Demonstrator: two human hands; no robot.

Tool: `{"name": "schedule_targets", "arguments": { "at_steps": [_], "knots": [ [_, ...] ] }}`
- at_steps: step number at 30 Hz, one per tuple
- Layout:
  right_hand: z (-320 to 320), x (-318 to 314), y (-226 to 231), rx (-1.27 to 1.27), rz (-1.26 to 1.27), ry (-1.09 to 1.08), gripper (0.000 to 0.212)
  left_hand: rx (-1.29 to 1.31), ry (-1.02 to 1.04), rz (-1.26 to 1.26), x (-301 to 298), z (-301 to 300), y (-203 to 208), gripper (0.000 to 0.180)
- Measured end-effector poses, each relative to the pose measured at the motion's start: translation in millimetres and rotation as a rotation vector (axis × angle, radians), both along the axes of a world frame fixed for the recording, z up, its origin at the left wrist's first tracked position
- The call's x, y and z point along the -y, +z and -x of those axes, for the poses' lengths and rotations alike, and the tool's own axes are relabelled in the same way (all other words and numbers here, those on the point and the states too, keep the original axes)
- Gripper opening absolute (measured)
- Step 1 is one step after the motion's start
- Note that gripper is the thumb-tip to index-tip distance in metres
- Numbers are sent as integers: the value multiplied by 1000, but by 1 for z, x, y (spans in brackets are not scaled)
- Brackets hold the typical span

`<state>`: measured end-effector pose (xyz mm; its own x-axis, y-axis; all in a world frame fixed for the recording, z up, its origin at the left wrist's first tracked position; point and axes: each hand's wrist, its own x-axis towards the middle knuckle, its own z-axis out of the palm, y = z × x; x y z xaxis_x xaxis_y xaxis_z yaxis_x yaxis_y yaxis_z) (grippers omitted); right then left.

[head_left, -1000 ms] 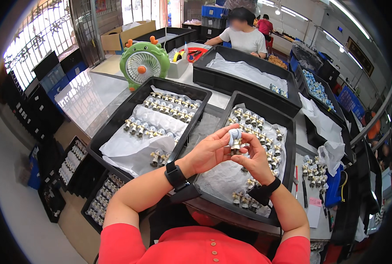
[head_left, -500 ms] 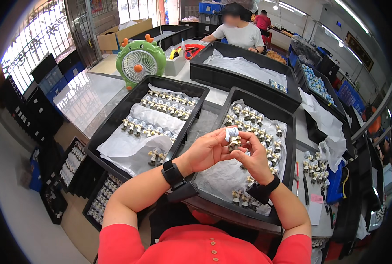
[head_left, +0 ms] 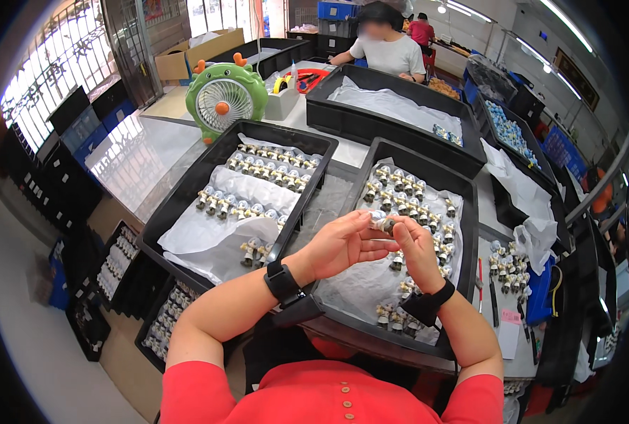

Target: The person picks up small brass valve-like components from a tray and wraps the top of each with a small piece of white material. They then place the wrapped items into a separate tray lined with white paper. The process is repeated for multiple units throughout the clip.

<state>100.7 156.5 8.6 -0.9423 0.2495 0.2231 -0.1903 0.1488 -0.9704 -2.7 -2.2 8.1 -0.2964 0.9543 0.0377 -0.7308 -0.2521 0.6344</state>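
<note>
I see the left hand (head_left: pixel 337 244) and right hand (head_left: pixel 420 257) pinching the figurine (head_left: pixel 381 221) between them, long axis slanted, head leftward.

bright window (head_left: pixel 49 78) glare, dark fisheye rim

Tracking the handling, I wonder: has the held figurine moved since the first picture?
Yes: judged against the tray below, the figurine has tipped from nearly upright, its grey base swinging toward the tray's right side.
</note>
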Motion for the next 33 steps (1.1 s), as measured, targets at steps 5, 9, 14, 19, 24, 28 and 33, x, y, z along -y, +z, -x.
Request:
{"name": "schedule_targets", "arguments": {
  "at_steps": [5,9,14,19,24,28,33],
  "knots": [
    [0,-2,1,6,-3,31,44,-40,-21,0,1,2,-4,34],
    [0,-2,1,8,-23,37,47,-57,1,28,1,1,-3,34],
    [0,-2,2,8,-34,25,48,-57,2,34,0,0,-3,34],
    [-1,-4,0,32,-82,-14,47,-45,-23,72,-1,1,-2,33],
    [4,0,-3,43,-43,-29,35,-17,-30,100,3,4,-7,34],
    [1,4,1,-100,-392,-85,38,-66,59,-5,-3,3,-9,35],
    [-1,15,5,-179,-255,-17,55,-109,106,15,3,12,16,26]
  ]
}}
